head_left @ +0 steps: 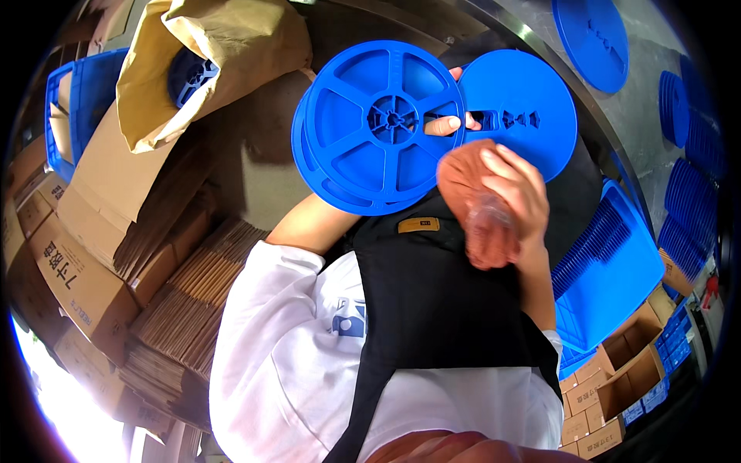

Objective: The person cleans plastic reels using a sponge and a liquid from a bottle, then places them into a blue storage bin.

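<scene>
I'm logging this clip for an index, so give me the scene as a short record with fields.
left hand: holds a stack of blue spoked reels, fingers through a spoke opening
right hand: presses a reddish-brown cloth, plastic wrap beneath it
behind reels: solid blue disc
right side: blue crate of upright blue discs
left side: brown paper sack, flattened cardboard stacks

Spoked plastic reels [378, 127]: bright blue. Solid disc [519, 108]: blue. Roll of tape [482, 204]: reddish brown. Apron [432, 309]: black, small tan label. Shirt [285, 363]: white, blue print. Paper bag [224, 54]: tan. Cardboard boxes [81, 285]: brown. Bin [617, 278]: blue.
</scene>
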Tool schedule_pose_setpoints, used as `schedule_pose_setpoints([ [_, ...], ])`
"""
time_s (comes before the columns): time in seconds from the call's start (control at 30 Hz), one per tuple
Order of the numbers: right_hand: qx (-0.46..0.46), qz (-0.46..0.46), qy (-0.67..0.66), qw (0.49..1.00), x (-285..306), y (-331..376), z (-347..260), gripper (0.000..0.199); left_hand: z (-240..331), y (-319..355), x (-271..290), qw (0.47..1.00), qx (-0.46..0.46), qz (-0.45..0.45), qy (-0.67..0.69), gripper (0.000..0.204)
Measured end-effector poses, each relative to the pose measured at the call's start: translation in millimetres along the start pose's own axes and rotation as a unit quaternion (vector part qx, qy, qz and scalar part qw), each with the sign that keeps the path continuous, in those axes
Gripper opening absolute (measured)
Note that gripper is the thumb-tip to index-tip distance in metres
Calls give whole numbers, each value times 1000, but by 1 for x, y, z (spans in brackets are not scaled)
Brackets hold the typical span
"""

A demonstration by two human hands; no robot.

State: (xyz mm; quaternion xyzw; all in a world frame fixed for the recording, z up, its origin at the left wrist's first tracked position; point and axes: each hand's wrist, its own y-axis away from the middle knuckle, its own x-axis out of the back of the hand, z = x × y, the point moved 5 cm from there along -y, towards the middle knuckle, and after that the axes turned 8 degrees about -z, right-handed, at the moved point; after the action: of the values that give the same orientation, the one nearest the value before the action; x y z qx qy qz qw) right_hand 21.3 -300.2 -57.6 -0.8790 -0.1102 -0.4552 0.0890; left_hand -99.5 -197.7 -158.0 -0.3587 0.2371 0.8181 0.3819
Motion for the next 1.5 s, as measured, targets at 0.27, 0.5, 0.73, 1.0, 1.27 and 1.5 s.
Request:
schedule_pose_setpoints([
  [0.27,-335,335,-96,875,14,21,108,31,10,10,-2,995,9,53,-89,64],
  [0.5,-50,94,79,991,-4,5,4,24,3,14,8,993,6,60,-97,51],
  [0.73,-283,281,-31,917,27,-15,99,33,-4,3,6,993,4,1,-120,48],
  [1.0,14,60,78,995,-4,-29,-4,22,0,6,14,988,12,-59,-142,46],
  [1.27,-201,359,-78,908,16,43,101,29,1,-9,14,969,-5,-167,-182,43],
  [1.5,-254,414,-515,707,29,48,96,33,-6,-11,13,978,-59,-126,-153,24],
])
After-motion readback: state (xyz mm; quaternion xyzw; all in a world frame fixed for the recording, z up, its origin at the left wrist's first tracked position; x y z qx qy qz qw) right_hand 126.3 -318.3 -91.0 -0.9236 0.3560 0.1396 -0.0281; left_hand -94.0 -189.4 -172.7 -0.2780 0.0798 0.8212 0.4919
